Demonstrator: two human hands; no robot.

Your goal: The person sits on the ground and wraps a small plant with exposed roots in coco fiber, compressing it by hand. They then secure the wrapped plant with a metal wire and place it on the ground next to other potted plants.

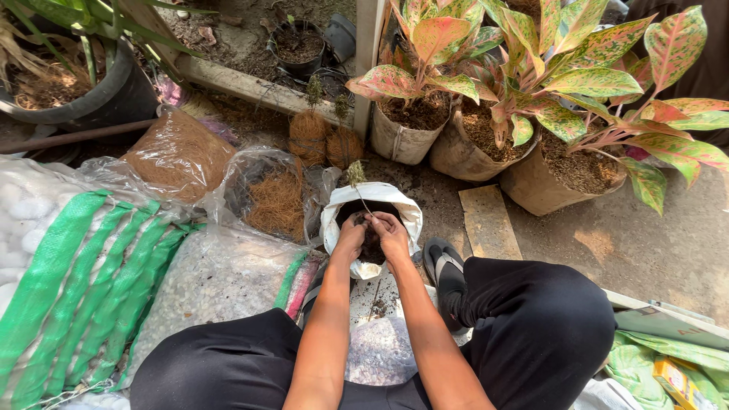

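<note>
A small white grow bag (334, 209) stands on the ground between my knees, filled with dark soil (372, 248). A thin seedling (357, 176) with a small tufted top rises from it. My left hand (351, 231) and my right hand (390, 230) are both inside the bag's mouth, fingers curled down into the soil at the seedling's base, side by side and touching. Whether either hand grips the stem is hidden by the fingers.
Clear bags of coconut fibre (275, 199) and pebbles (220, 277) lie to the left, beside a green-striped white sack (68, 281). Potted pink-and-green leafy plants (562, 83) stand at the back right. Two small plants with fibre root balls (310, 133) lean on a post. A flat board (488, 222) lies right.
</note>
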